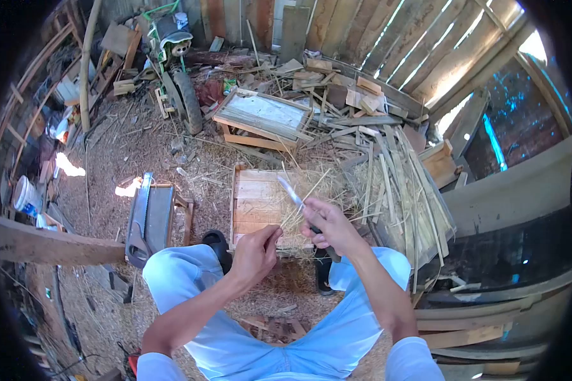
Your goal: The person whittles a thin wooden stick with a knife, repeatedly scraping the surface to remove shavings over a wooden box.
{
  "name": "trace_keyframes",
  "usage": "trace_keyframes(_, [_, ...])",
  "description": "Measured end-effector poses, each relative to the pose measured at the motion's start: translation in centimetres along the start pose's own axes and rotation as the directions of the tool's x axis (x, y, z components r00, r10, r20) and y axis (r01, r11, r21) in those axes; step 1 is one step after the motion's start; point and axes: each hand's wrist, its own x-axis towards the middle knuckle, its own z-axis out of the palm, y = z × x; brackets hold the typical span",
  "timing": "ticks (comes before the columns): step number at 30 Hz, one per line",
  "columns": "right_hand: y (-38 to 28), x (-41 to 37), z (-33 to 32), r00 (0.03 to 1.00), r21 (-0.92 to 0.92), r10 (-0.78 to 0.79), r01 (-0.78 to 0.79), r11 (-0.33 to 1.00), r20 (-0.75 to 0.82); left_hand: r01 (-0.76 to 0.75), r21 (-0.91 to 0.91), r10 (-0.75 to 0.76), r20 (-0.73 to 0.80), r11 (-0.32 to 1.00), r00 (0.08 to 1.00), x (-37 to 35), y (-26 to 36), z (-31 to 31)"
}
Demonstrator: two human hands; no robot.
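My right hand (332,227) grips a knife (290,192) by its dark handle, with the pale blade pointing up and to the left. Close beside it, my left hand (255,255) is closed, fingertips pinched together on a thin wooden stick (318,183) that appears to slant up past the blade. Below both hands lies a shallow wooden crate (254,208) with a slatted bottom, its right side strewn with straw-like shavings (293,222). The two hands are apart.
A handsaw (140,219) rests on a small stool (163,213) at left. Long thin wood strips (397,190) are stacked at right. Beyond the crate stand a wooden frame box (260,117), scrap wood (337,89) and a wheeled machine (183,98). A beam (57,242) juts in from the left.
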Motion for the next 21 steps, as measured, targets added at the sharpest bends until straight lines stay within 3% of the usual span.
trace_keyframes(1, [0.1, 0.1, -0.1, 1.000, 0.018, -0.008, 0.008, 1.000, -0.006, -0.059, 0.012, 0.059, -0.037, 0.998, 0.998, 0.0, -0.2, 0.2])
trace_keyframes(9, [-0.7, -0.1, -1.3, 1.000, 0.129, -0.011, 0.012, 0.992, -0.010, -0.070, 0.084, 0.072, -0.016, 0.994, 0.997, 0.1, 1.2, 0.5])
trace_keyframes(14, [-0.7, 0.6, -3.5, 0.987, 0.129, -0.017, 0.037, 0.991, -0.159, -0.110, 0.104, 0.112, -0.019, 0.989, 0.994, -0.3, 0.9, 0.9])
trace_keyframes(18, [-1.1, 1.0, -4.6, 0.984, 0.213, 0.018, 0.021, 0.977, -0.178, -0.047, 0.085, 0.046, 0.010, 0.995, 0.999, -0.4, 1.0, 0.7])
trace_keyframes(20, [-1.2, 1.5, -6.6, 0.926, 0.144, -0.068, 0.130, 0.981, -0.370, -0.047, 0.071, 0.046, 0.014, 0.996, 0.999, -0.8, 0.8, 0.3])
trace_keyframes(21, [-1.7, 2.0, -9.2, 0.905, 0.202, -0.132, 0.229, 0.952, -0.405, -0.044, 0.094, 0.043, 0.014, 0.995, 0.999, -1.3, 0.7, 0.0])
